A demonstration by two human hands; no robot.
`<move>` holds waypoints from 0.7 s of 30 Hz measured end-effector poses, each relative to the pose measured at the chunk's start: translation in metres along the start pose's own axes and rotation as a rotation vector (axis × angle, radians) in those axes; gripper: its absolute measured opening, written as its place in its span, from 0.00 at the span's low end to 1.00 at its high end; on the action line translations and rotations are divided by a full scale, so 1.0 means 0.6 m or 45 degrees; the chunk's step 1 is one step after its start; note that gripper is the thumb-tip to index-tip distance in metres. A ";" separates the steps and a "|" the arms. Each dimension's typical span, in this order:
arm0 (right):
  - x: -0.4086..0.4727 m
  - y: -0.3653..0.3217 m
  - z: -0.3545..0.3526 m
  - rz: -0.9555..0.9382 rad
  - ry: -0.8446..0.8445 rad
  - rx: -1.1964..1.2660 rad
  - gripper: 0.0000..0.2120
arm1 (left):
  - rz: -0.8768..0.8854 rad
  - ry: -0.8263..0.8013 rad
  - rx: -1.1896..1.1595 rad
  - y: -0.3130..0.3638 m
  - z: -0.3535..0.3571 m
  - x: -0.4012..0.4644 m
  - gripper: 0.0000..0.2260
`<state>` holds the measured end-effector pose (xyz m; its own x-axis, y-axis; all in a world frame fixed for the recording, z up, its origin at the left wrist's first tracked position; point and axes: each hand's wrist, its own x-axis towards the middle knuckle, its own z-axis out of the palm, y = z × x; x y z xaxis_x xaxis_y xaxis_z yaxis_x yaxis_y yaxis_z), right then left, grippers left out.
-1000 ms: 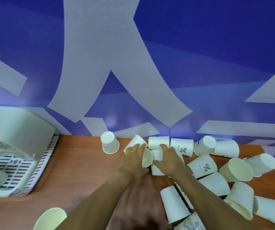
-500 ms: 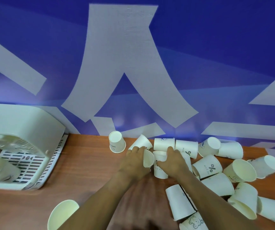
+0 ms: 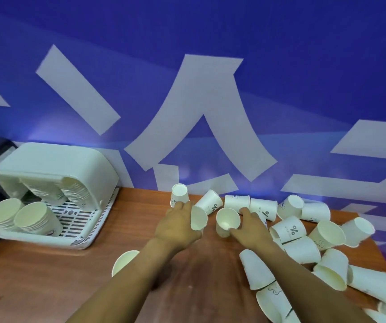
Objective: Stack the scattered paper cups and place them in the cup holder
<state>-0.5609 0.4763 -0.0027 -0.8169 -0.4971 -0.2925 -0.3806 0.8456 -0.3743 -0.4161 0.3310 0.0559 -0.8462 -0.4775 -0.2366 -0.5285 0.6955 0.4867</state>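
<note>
nearest the camera, two bare forearms reach forward over the wooden bench (image 3: pixel 47 271). just left of the left forearm an upright cup (image 3: pixel 123 262) shows its open mouth, partly hidden by the arm. to the right of the right forearm lies a heap of scattered paper cups (image 3: pixel 303 248), most on their sides or upside down, several touching or overlapping, some printed with a percent sign.

further on, the left hand (image 3: pixel 178 227) grips a tilted cup (image 3: pixel 198 219), fingers (image 3: pixel 182 207) curled round its far side and its mouth facing right. just beside it, the right hand (image 3: pixel 251 226) holds another cup (image 3: pixel 227 220) with fingers curled round its right side, its mouth turned up toward the camera. the two held cups sit close but apart.

beyond the hands, a row of cups lies along the bench's far edge, with one upside-down cup (image 3: pixel 179 194) at its left end.

at the far left, well apart from the heap, the white cup holder (image 3: pixel 57 164) stands on a slotted tray (image 3: pixel 94 220); stacks of cups (image 3: pixel 31 217) lean in it.

behind everything rises a blue wall (image 3: pixel 280 66) with white shapes.
</note>
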 end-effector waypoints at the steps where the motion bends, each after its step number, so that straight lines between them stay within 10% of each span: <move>1: 0.004 -0.006 0.004 0.001 -0.009 -0.021 0.33 | -0.007 0.008 0.004 -0.004 -0.003 -0.002 0.30; 7: 0.040 -0.021 0.046 0.014 -0.095 -0.068 0.43 | -0.021 0.056 0.052 -0.024 -0.009 0.003 0.31; 21: -0.088 -0.078 -0.053 -0.055 0.188 0.212 0.33 | 0.106 0.158 -0.038 -0.034 -0.076 -0.042 0.38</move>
<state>-0.5140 0.4691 0.0579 -0.8607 -0.4880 -0.1453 -0.3500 0.7743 -0.5272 -0.3809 0.3042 0.0899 -0.8709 -0.4832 -0.0896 -0.4534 0.7198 0.5256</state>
